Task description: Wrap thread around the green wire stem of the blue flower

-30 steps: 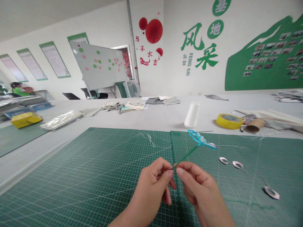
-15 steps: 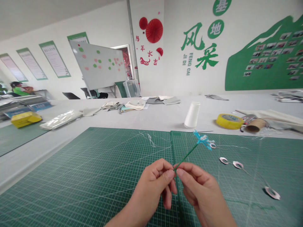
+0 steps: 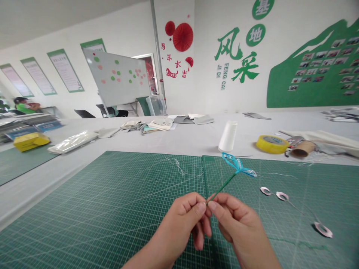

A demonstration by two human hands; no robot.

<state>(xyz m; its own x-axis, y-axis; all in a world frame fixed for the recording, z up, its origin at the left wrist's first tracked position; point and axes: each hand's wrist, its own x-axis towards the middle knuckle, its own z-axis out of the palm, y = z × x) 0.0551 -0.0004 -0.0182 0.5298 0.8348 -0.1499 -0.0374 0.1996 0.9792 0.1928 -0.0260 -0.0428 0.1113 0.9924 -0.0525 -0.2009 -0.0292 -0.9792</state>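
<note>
We've got both hands at the lower end of a green stem (image 3: 223,186), w/ a beaded blue flower (image 3: 237,166) at its top, tilted toward the counter's (image 3: 193,144) far edge, held up nr the R mat's (image 3: 286,220) far L corner. Our L hand (image 3: 182,220) pinches the stem's foot betw. thumb & forefinger; our R hand (image 3: 239,224) pinches just above it, tips nearly touching. So the fingers (image 3: 199,210) are closed at both pinches, the others loosely curled. Step in hand, we'd say: fine fingertip work, maybe rolling, at the stem's foot. Next move prob. calls for a light, steady pinch so the flower doesn't swing. Hidden: the stem's very end, so can't tell if any thread runs betw. the hands. Beads too small to count; petals overlap. Green thread (image 3: 301,244) nr the R mat's near edge is faint, its L end lost by our R wrist. Wires joining the pale rings (image 3: 282,196), toward that mat's R edge, are hard to trace. Counter's near edge is out of frame.
</note>
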